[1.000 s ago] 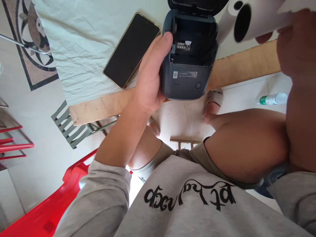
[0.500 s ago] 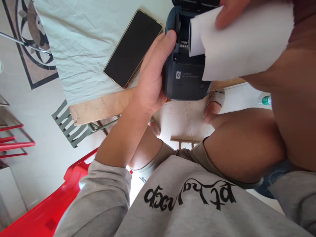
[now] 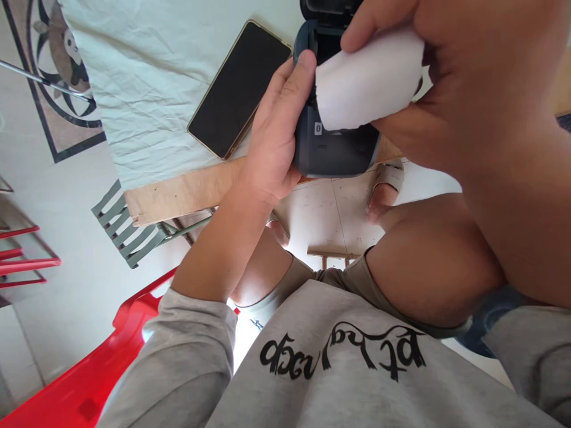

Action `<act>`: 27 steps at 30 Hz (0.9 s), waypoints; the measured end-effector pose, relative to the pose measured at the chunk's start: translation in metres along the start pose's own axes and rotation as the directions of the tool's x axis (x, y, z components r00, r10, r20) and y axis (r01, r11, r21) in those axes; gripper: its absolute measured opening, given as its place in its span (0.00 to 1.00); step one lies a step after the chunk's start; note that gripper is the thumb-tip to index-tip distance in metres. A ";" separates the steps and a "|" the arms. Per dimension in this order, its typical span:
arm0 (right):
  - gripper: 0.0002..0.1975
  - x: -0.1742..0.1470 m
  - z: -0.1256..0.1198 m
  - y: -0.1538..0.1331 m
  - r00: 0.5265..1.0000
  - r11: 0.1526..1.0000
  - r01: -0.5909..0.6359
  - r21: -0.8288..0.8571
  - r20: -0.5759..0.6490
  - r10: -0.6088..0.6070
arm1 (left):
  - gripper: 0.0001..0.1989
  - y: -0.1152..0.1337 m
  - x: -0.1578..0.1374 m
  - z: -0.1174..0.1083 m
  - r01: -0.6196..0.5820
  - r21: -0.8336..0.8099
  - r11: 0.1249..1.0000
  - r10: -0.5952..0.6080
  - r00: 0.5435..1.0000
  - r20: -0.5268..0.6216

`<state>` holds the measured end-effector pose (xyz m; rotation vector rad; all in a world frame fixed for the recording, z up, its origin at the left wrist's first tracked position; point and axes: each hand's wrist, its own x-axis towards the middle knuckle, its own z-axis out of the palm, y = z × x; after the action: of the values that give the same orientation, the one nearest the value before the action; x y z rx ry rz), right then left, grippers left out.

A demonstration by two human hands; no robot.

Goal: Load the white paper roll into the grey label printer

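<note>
Paper, a white roll (image 3: 368, 80), had come down from the upper right corner, where it was a second before, to sit directly over the open bay of the dark label printer (image 3: 334, 151). The right hand (image 3: 464, 89) was clenched around that roll, thumb across its top and fingers under it, and now filled much of the view at two o'clock, hiding the printer's raised lid and most of its compartment, which earlier lay plainly open. The left hand (image 3: 274, 139) had kept its place, wrapped about the printer's left flank at the table's near edge, thumb tip just touching the roll's end. At ten o'clock from the printer the black phone (image 3: 241, 89) lay unmoved on the pale cloth (image 3: 143, 89), near the left hand but apart from it. The green-capped bottle seen earlier at three o'clock was covered by the right forearm.
</note>
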<state>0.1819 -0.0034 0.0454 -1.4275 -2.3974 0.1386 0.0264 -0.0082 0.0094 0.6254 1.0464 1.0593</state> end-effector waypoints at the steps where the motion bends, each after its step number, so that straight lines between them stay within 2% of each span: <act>1: 0.33 0.001 0.000 -0.001 1.000 1.000 -0.002 -0.008 0.027 0.002 | 0.11 -0.001 0.000 0.000 -0.086 -0.007 0.996 0.087 0.993 0.075; 3: 0.29 0.004 0.001 -0.002 0.996 1.000 0.003 -0.017 0.092 -0.001 | 0.11 -0.003 0.000 0.000 -0.204 -0.018 0.979 0.204 0.962 0.182; 5: 0.27 0.006 0.003 -0.001 0.990 1.000 0.001 -0.015 0.138 0.001 | 0.11 -0.004 -0.001 -0.001 -0.223 -0.006 0.975 0.220 0.955 0.199; 9: 0.26 0.004 0.006 0.001 0.989 1.000 0.003 -0.019 0.149 -0.001 | 0.11 -0.004 -0.003 0.000 -0.212 0.008 0.977 0.207 0.962 0.180; 12: 0.25 0.001 0.005 0.002 0.993 0.999 0.033 -0.020 0.112 -0.030 | 0.12 -0.004 -0.003 0.002 -0.212 -0.021 0.977 0.212 0.960 0.180; 15: 0.28 0.000 0.000 0.000 0.996 0.994 -0.055 -0.090 0.071 0.061 | 0.11 -0.004 -0.003 0.002 -0.213 -0.042 0.976 0.217 0.964 0.155; 18: 0.31 0.001 -0.001 -0.005 0.981 0.981 -0.153 -0.117 0.100 0.165 | 0.10 -0.003 -0.003 0.001 -0.205 -0.048 0.978 0.210 0.964 0.161; 24: 0.31 0.002 0.007 -0.012 0.967 0.977 -0.209 -0.047 0.140 0.214 | 0.13 -0.002 -0.002 -0.002 -0.148 0.016 0.989 0.143 0.973 0.181; 27: 0.28 0.003 0.008 -0.011 0.961 0.975 -0.217 -0.049 0.164 0.222 | 0.13 -0.001 -0.002 -0.002 -0.142 0.037 0.989 0.131 0.970 0.207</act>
<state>0.1692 -0.0054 0.0416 -1.7588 -2.3724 0.2893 0.0246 -0.0106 0.0088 0.8396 0.8631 1.0650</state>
